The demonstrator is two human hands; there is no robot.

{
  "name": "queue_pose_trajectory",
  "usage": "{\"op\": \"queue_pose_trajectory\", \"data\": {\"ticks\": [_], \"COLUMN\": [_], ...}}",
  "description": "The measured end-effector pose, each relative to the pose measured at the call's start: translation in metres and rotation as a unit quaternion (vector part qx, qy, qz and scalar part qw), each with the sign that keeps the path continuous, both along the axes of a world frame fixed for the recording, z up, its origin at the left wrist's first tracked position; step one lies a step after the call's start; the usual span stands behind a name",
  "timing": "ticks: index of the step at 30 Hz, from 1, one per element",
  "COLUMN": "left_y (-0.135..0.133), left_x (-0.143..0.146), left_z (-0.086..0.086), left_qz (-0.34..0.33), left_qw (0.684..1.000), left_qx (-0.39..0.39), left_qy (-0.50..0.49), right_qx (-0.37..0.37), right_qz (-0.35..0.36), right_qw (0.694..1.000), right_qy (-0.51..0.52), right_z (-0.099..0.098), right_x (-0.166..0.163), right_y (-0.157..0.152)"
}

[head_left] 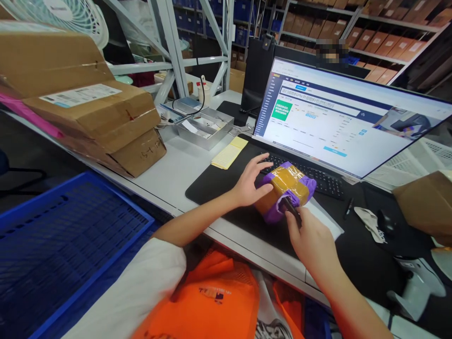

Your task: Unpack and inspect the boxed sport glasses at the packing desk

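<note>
A small parcel (287, 181) wrapped in brown tape and purple plastic sits on the black desk mat, just in front of the keyboard (326, 183). My left hand (251, 181) is open beside the parcel's left side, fingers spread; its thumb is close to the wrapping, and I cannot tell whether it touches. In my right hand (312, 233) is a black-handled cutter (291, 207), its front end against the purple wrap on the parcel's near side. The cutter's blade is hidden. Partly under the parcel's right side lies a white sheet (325, 219).
A large monitor (318, 122) stands behind the keyboard. To the left are opened cardboard boxes (92, 103), a metal tray (206, 125), yellow paper slips (229, 153) and a blue crate (70, 245). A pen (348, 208), mouse (385, 222) and scanner (416, 287) lie right.
</note>
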State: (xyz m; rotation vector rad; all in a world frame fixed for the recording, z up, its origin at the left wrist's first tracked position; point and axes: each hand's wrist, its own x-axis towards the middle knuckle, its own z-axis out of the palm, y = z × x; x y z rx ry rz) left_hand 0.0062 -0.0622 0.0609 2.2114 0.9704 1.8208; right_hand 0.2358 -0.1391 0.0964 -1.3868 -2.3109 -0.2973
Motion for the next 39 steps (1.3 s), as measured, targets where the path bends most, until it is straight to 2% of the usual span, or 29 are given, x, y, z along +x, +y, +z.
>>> {"op": "queue_pose_trajectory", "data": {"ticks": [2, 4, 8, 14, 20, 24, 30, 39], "left_y": [0.023, 0.039, 0.050, 0.051, 0.058, 0.055, 0.052, 0.057], "left_x": [-0.007, -0.007, 0.008, 0.022, 0.023, 0.028, 0.032, 0.027], "left_z": [-0.001, -0.002, -0.010, -0.020, -0.018, -0.018, -0.022, -0.026], "left_qz": [-0.116, -0.203, -0.289, -0.308, -0.328, -0.345, -0.328, -0.345], "left_qw": [0.992, 0.975, 0.950, 0.945, 0.939, 0.932, 0.931, 0.931], "left_qx": [-0.052, -0.086, -0.120, -0.096, -0.097, -0.096, -0.147, -0.105], "left_qy": [0.023, 0.035, -0.007, -0.059, -0.031, -0.060, -0.066, -0.055], "right_qx": [-0.005, -0.004, -0.006, 0.014, 0.077, 0.112, 0.097, 0.108], "right_qz": [-0.021, -0.040, -0.050, -0.037, -0.032, -0.017, -0.034, -0.024], "right_qw": [1.000, 0.999, 0.999, 0.999, 0.996, 0.994, 0.995, 0.994], "right_qy": [-0.005, -0.010, -0.003, 0.027, 0.013, 0.009, 0.011, 0.027], "right_z": [-0.001, -0.002, -0.005, -0.009, -0.009, -0.009, -0.008, -0.012], "right_x": [0.000, -0.001, -0.001, 0.001, 0.009, 0.009, 0.005, 0.003], "right_y": [0.001, 0.002, 0.005, 0.009, 0.011, 0.009, 0.007, 0.008]}}
